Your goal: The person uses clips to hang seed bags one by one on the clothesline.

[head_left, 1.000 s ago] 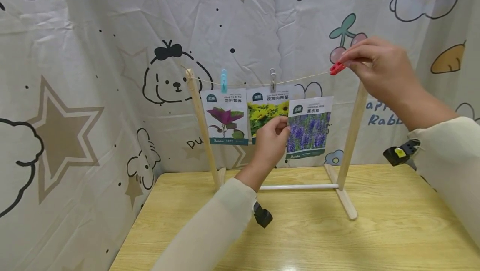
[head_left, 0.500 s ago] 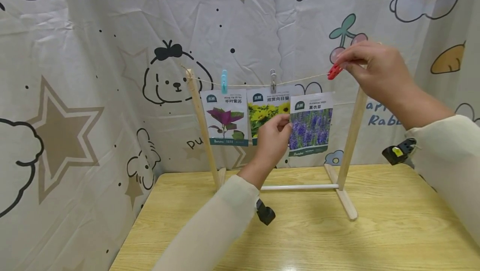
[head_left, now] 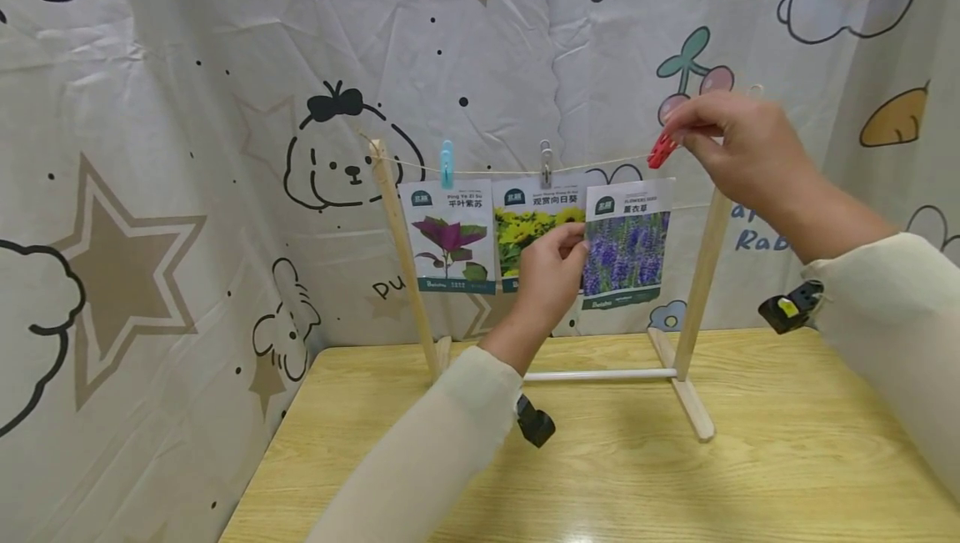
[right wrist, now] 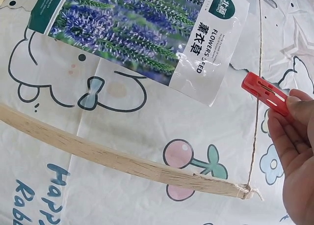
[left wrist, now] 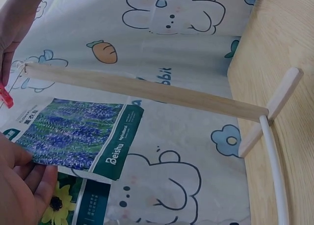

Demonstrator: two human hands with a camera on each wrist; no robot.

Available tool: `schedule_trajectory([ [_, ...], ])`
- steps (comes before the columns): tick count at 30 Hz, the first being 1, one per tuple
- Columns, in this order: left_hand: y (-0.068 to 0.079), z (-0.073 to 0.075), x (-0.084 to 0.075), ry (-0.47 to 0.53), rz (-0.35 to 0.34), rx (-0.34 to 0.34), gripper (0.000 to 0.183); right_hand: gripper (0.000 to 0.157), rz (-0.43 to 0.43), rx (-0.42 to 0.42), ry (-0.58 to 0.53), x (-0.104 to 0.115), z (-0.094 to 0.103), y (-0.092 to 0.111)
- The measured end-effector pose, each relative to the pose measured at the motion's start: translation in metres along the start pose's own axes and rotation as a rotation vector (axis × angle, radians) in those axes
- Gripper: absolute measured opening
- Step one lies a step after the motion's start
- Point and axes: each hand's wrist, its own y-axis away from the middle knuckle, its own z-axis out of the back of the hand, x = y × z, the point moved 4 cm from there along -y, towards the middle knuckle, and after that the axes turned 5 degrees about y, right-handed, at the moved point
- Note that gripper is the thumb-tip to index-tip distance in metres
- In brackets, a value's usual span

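Observation:
A small wooden drying rack (head_left: 701, 276) with a string (head_left: 495, 169) across its top stands on the table. Two seed packets hang from it: a purple-leaf one (head_left: 450, 234) under a blue clip (head_left: 447, 163) and a sunflower one (head_left: 532, 218) under a clear clip (head_left: 546, 162). My left hand (head_left: 551, 272) pinches the left edge of a lavender seed packet (head_left: 628, 243) (left wrist: 73, 134) (right wrist: 142, 36), holding it just below the string. My right hand (head_left: 738, 147) pinches a red clip (head_left: 662, 148) (right wrist: 267, 93) at the string, above the packet's top right corner.
A cartoon-print cloth (head_left: 187, 151) hangs close behind the rack. The rack's white base rod (head_left: 600, 374) and wooden feet (head_left: 693, 409) rest on the yellow wooden table (head_left: 637, 476).
My left hand has raised the lavender packet up and slightly right toward the string. My right hand has lowered and tilted the red clip toward the packet's top edge.

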Motion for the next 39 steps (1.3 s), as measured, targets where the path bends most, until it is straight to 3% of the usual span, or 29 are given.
schedule_trajectory([
  [11, 0.0, -0.005, -0.004, 0.087, 0.003, 0.02, 0.031, 0.021, 0.002, 0.025, 0.004, 0.001, -0.005, 0.002],
  [39, -0.006, -0.011, -0.01, 0.086, -0.059, -0.004, 0.028, 0.02, 0.011, 0.098, -0.002, 0.003, -0.005, -0.002],
])
